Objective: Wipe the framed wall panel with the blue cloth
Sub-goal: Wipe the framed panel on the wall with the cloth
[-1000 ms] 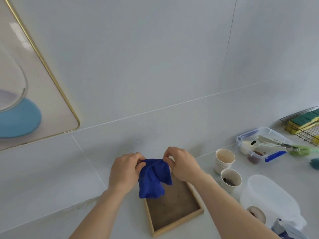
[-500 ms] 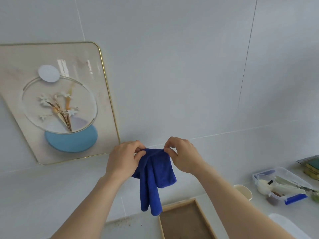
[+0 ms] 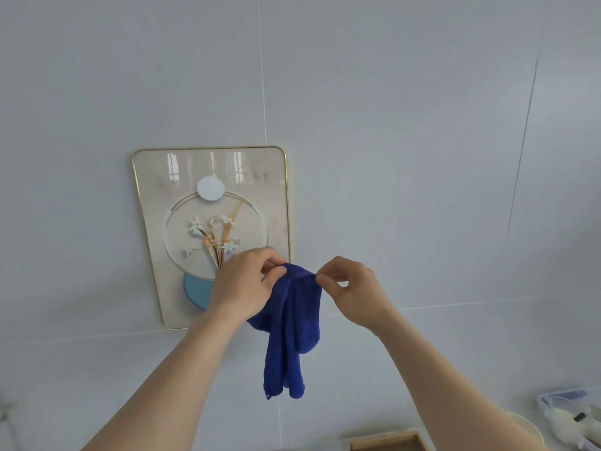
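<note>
On the left, the framed panel (image 3: 213,203) is mounted flat on the tiled wall (image 3: 406,125), its thin gold edge enclosing a glossy face in which window light is reflected; a smooth face of this kind is likely to show smears, which would explain the choice of a soft cloth. The lower right corner of the panel is hidden behind the left hand (image 3: 242,284). That hand is raised in front of the panel, and its fingers are pinched on the top edge of the blue cloth (image 3: 289,327). The cloth is held up in the air between the two hands and is left to hang in loose folds, apparently so that it can be spread or refolded into a flat pad. It is not seen to be pressed against the panel; wiping is judged not yet begun. The other end of the top edge is gripped between thumb and fingertips of the right hand (image 3: 353,292), just beside the left.
</note>
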`<move>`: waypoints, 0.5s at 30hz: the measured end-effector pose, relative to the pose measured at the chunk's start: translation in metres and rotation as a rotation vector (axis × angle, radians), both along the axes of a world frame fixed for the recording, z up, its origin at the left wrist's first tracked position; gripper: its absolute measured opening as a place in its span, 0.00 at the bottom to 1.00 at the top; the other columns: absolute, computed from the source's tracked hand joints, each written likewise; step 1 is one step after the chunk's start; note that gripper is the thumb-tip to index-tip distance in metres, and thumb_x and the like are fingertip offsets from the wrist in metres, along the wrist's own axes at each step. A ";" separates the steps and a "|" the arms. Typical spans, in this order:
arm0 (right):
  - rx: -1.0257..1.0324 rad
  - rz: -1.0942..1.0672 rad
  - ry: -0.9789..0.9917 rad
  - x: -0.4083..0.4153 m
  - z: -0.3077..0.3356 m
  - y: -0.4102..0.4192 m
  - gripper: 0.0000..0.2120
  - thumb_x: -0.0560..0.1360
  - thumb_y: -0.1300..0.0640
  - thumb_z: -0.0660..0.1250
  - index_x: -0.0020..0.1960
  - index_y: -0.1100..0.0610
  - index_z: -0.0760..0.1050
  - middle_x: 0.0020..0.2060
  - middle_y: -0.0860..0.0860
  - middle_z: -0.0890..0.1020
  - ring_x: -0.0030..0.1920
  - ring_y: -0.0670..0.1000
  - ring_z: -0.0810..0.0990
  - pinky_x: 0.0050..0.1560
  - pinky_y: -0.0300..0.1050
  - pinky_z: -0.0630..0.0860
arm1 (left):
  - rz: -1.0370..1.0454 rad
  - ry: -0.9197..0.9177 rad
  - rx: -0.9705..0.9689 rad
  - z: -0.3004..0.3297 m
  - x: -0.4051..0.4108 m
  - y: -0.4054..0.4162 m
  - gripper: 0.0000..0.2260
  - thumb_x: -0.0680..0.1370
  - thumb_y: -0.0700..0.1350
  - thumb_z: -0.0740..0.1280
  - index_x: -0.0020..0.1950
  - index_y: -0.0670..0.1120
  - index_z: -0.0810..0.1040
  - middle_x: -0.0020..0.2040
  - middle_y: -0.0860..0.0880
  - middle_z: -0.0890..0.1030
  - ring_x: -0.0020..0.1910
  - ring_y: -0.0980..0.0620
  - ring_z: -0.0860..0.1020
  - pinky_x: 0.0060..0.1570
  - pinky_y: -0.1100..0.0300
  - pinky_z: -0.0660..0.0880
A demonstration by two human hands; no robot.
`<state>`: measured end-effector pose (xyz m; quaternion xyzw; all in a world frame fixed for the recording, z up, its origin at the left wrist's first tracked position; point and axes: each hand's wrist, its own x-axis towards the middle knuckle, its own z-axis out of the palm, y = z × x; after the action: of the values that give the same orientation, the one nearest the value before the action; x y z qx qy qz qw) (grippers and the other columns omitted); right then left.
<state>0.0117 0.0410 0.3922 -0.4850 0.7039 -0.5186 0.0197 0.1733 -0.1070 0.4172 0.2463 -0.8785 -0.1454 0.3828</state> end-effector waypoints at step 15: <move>0.061 0.272 -1.213 0.082 -0.055 -0.070 0.46 0.67 0.15 0.57 0.61 0.50 0.87 0.53 0.54 0.89 0.51 0.57 0.86 0.61 0.57 0.81 | -0.267 0.351 0.131 0.034 0.054 -0.019 0.08 0.81 0.41 0.70 0.51 0.54 0.86 0.47 0.61 0.86 0.50 0.60 0.83 0.52 0.71 0.74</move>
<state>0.0935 -0.0292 0.3370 -0.1886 0.5138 -0.6744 0.4956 0.2277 -0.1262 0.4512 0.1228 -0.8119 -0.2921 0.4903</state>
